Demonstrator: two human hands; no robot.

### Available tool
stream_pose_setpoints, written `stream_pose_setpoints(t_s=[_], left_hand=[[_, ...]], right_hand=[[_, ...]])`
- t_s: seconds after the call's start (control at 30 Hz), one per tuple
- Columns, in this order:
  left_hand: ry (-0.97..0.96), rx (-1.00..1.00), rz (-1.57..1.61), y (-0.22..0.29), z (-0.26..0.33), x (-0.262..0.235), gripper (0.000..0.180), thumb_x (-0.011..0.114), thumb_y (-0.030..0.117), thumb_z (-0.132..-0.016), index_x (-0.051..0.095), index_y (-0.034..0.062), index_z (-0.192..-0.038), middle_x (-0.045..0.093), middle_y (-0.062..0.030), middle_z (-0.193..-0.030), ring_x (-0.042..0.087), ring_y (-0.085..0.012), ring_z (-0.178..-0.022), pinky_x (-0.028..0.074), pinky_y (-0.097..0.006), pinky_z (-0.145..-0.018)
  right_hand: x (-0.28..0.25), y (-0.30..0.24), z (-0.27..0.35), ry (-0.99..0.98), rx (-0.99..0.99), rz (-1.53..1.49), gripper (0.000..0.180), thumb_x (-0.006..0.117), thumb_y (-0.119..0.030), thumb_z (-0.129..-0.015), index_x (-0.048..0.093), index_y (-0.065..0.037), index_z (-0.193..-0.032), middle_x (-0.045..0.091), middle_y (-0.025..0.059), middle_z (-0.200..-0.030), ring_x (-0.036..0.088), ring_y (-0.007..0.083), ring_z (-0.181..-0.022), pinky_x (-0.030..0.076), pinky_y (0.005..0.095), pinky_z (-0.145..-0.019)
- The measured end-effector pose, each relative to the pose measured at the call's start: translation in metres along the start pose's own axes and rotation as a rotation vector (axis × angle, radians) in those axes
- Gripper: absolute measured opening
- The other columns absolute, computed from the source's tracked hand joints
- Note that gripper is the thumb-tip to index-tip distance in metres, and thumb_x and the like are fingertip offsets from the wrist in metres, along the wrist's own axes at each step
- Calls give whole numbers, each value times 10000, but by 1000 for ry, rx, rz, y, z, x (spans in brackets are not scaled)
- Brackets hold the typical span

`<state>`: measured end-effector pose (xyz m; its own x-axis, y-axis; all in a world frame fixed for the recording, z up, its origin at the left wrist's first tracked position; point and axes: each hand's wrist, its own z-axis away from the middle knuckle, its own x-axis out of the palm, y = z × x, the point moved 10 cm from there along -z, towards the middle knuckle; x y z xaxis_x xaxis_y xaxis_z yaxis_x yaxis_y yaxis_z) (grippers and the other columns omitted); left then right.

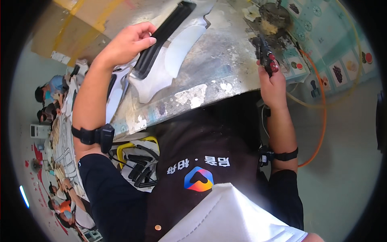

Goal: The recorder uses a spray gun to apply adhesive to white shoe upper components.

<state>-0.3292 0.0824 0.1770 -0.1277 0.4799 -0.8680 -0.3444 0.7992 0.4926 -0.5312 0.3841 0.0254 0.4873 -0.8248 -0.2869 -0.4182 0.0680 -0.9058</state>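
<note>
My left hand [135, 42] is closed on the edge of a long black grooved strip [165, 38], thumb on the near side and fingers curled beside it. The strip lies slanted over pale, curved flat pieces [177, 56] on the worn metal tabletop [217, 68]. At the table's right edge, my right hand [274, 84] is wrapped around a dark spray gun [264, 52] with red knobs. Its nozzle end points away from me, toward a dirty, residue-covered round object [274, 20]. Part of the gun's grip is hidden by my fingers.
An orange hose [323, 109] and a yellowish hose [356, 60] curve along the right side. Cardboard boxes [60, 36] stand at the far left. Below the table, a yellow-rimmed crate [121, 155] holds several black parts. Other people sit along a bench at left.
</note>
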Motion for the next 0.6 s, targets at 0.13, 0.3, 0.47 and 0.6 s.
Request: stream_pose_setpoints(t_s=[0.13, 0.3, 0.47, 0.6], left_hand=[[-73, -101, 438, -25, 49, 14, 275, 659, 87, -958, 595, 54, -1223, 589, 73, -844, 533, -10, -729, 410, -198, -612], [-182, -163, 206, -64, 87, 70, 264, 664, 113, -946, 611, 21, -1187, 540, 60, -730, 503, -46, -652, 415, -228, -588], [-140, -311, 364, -109, 94, 83, 312, 678, 92, -928, 592, -5, -1212, 544, 49, -767, 515, -51, -698, 431, -240, -633], [-112, -275, 349, -105, 81, 90, 313, 685, 78, -923, 602, 12, -1218, 566, 35, -814, 538, -63, -746, 461, -243, -679]], right_hand=[[0, 3, -3, -14, 2, -50, 392, 607, -156, -995, 578, 5, -1351, 707, 122, -1111, 634, 168, -1007, 484, 298, -926], [-1, -24, 7, -13, -121, 16, 330, 596, -168, -1005, 615, 6, -1285, 672, 69, -930, 578, 150, -825, 481, 284, -797], [46, -34, 63, -351, 268, -430, 220, 577, -192, -1021, 665, -44, -1158, 540, -57, -679, 455, 36, -541, 368, 229, -502], [87, -41, 94, -572, 422, -478, 237, 550, -203, -1035, 629, -31, -1178, 472, -66, -643, 432, 35, -508, 360, 231, -472]])
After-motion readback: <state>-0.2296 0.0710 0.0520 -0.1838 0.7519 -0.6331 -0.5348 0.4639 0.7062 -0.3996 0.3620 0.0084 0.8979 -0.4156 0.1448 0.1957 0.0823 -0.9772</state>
